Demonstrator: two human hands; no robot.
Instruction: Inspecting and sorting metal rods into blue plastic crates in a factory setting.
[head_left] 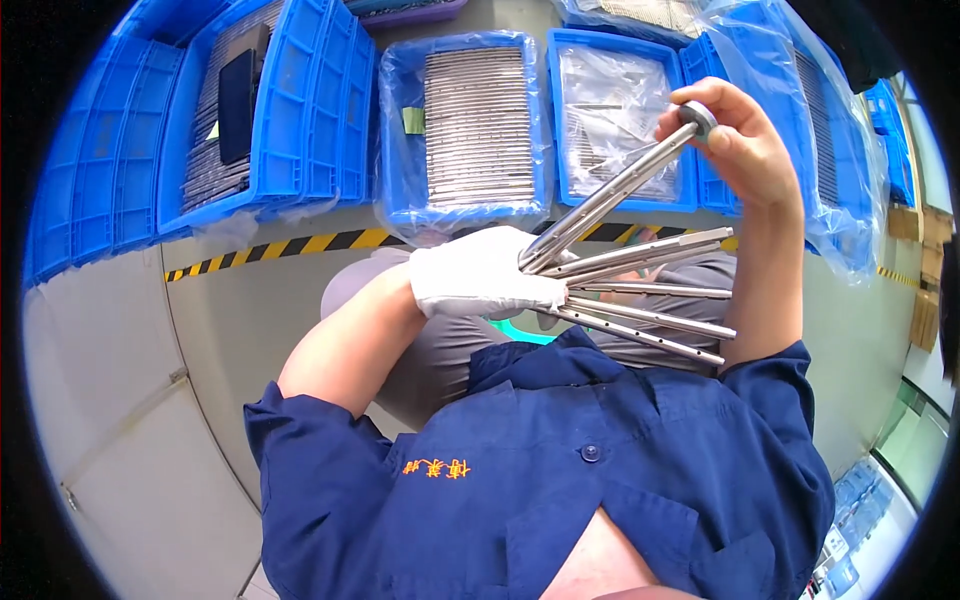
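Observation:
My left hand (480, 272), in a white glove, is closed round the ends of several slim metal rods. The rods (650, 318) fan out to the right, and rows of small holes show along some of them. My bare right hand (745, 145), raised at the upper right, pinches a dark round ring (698, 120) between thumb and fingers. That ring sits at the far end of one rod (625, 190), which slants up from the left hand. Whether the ring is round the rod or only against its tip, I cannot tell.
Ahead stands a blue crate (385, 150) lined with clear plastic, with stacked metal rods (480, 125) inside. To its right is another blue crate (625, 203) holding plastic film and a few rods. A dark phone (236, 105) lies in the left crate. Yellow-black tape (290, 247) marks the floor.

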